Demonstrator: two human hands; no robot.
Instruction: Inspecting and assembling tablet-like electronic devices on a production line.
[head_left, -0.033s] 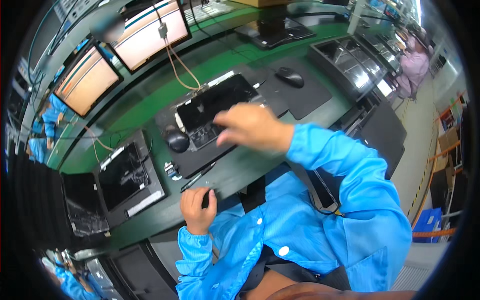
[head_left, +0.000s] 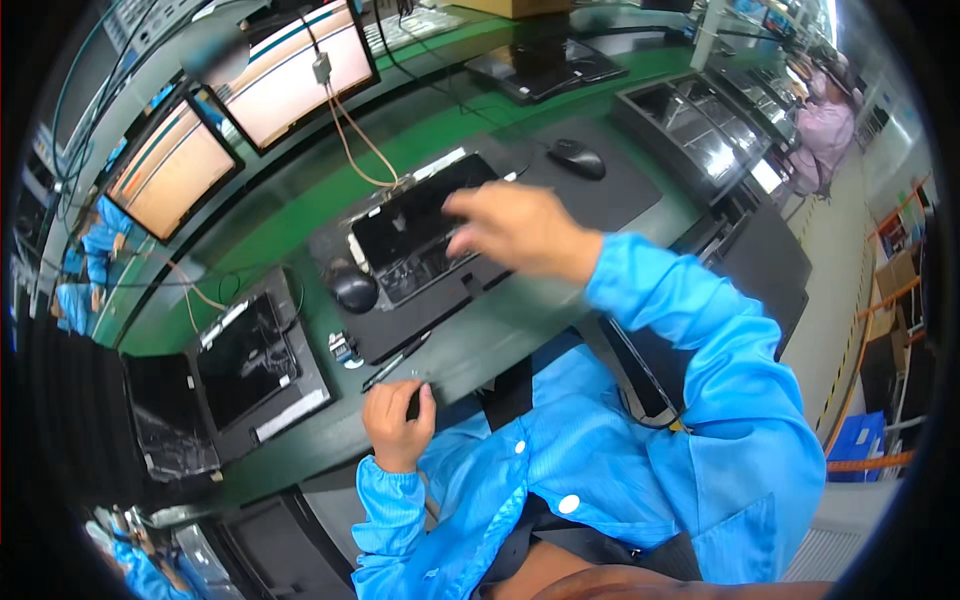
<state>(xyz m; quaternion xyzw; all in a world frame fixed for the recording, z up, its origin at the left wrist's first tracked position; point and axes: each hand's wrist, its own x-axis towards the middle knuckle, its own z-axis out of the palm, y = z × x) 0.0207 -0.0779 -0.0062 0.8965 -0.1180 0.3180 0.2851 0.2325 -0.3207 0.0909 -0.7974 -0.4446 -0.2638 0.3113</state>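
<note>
My right hand (head_left: 515, 230) is blurred, its fingers spread, just above the right side of an opened dark device (head_left: 415, 235) lying in a black fixture (head_left: 400, 325) on the green bench. It holds nothing. My left hand (head_left: 398, 420) rests at the bench's near edge with its fingers curled. Something small and dark shows between thumb and fingers, and I cannot tell whether the hand grips it. A thin black pen-like tool (head_left: 395, 360) lies just beyond that hand. A round black knob (head_left: 353, 290) sits at the fixture's left.
A black mouse (head_left: 577, 157) lies on a dark mat at the right. Two lit monitors (head_left: 300, 70) (head_left: 170, 165) stand at the back left. Another dark device in a tray (head_left: 245, 355) sits at the left. People in blue coats work at the far left.
</note>
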